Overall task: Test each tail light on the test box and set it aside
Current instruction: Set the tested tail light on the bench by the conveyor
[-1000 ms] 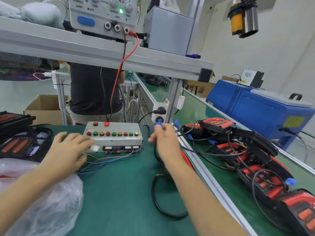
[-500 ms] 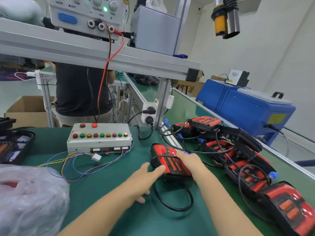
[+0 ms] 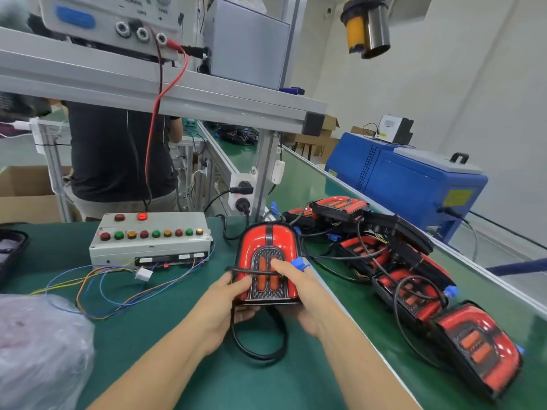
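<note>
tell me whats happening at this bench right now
A person is holding one red tail light up off the green bench mat with both hands: the left hand grips its lower left edge, the right hand its lower right with a finger on the lens. Its black cable hangs in a loop below. The test box sits just left, one red button lit. More tail lights are piled on the right.

Red tail light (image 3: 268, 263) with black centre stripe and orange bars is sitting on the dark green table (image 3: 177, 365). Grey test box (image 3: 151, 239) is showing red, green and amber buttons, one red glowing. Blue machine (image 3: 408, 184) is standing off the table's right edge.
</note>
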Available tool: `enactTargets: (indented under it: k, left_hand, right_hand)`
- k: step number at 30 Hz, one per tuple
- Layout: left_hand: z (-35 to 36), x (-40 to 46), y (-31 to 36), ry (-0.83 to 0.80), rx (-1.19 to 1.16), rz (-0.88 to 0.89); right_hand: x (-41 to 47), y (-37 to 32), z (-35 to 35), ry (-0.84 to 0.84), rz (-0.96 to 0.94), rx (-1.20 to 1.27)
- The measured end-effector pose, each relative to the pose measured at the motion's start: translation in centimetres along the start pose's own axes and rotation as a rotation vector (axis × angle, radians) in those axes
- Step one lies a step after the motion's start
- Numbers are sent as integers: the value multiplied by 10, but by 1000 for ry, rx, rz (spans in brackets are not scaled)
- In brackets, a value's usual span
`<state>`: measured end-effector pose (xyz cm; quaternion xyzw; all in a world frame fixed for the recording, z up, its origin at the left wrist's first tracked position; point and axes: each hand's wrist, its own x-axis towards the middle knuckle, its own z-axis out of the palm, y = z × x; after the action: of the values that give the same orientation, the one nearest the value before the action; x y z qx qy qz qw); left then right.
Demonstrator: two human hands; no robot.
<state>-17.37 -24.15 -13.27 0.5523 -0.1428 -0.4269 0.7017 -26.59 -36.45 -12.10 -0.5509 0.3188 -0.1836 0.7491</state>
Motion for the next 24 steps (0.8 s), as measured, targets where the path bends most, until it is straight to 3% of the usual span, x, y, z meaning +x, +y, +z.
enactTargets:
  k: [6,11,15,20,24]
  left_hand:
    - [4,-5,-4,-102,-41,88]
    - [8,-6,1,-156,-95,131]
    - [15,-8,1,-149,-91,139]
    - [40,-15,11,-234,48,227]
    - [48,-25,27,-332,86,307]
  right_hand:
    - [-18,-7,-9,-56,-48,-6]
    - [-26,-11,-15,-105,33,109]
    - [-33,-13,-15,-43,39,111]
    - [-52,-15,-27,35,11,336]
    - [-72,-36,-60,74,-125,540]
